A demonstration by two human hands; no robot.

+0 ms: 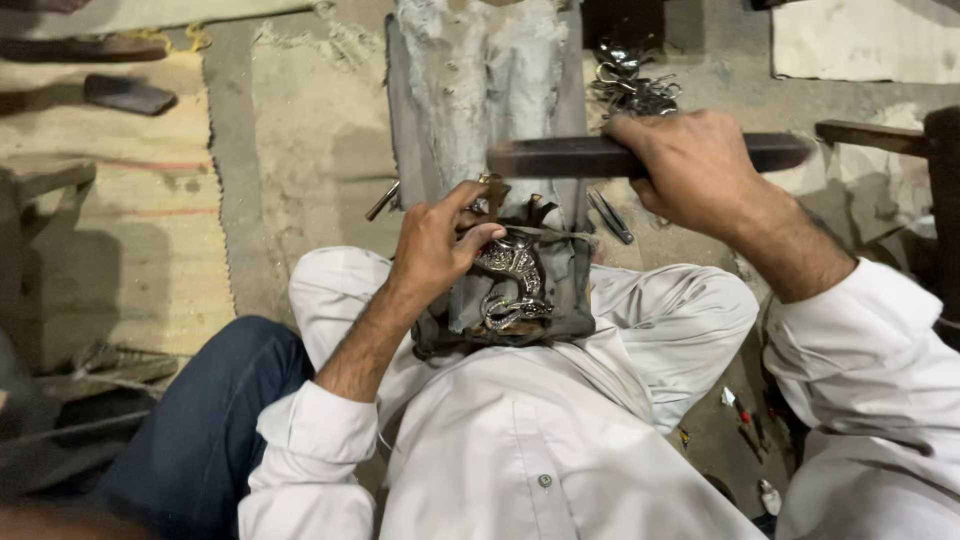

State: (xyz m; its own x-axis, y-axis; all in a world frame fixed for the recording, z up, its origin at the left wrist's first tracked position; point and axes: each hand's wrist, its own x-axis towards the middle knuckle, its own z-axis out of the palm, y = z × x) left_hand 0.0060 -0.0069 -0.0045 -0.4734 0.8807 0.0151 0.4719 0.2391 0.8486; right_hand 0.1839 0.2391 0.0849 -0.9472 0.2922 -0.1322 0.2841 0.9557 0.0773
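My right hand [690,165] grips a long dark bar-shaped tool [560,157], held level across a grey worn work block [480,80] in front of me. My left hand [435,240] pinches a small dark punch-like tool [490,190] upright over an ornate silver metal piece [510,275]. The silver piece lies on a dark cloth pad [570,290] in my lap, between my knees. I am sitting in white clothes, with the bar just above the punch's top.
A pile of shiny metal rings or buckles [630,85] lies beyond the block. Thin metal tools [610,215] rest beside the pad. Woven mats [110,210] and a sandal [128,95] lie at left. A wooden frame [880,135] stands at right. Small items [745,415] dot the floor.
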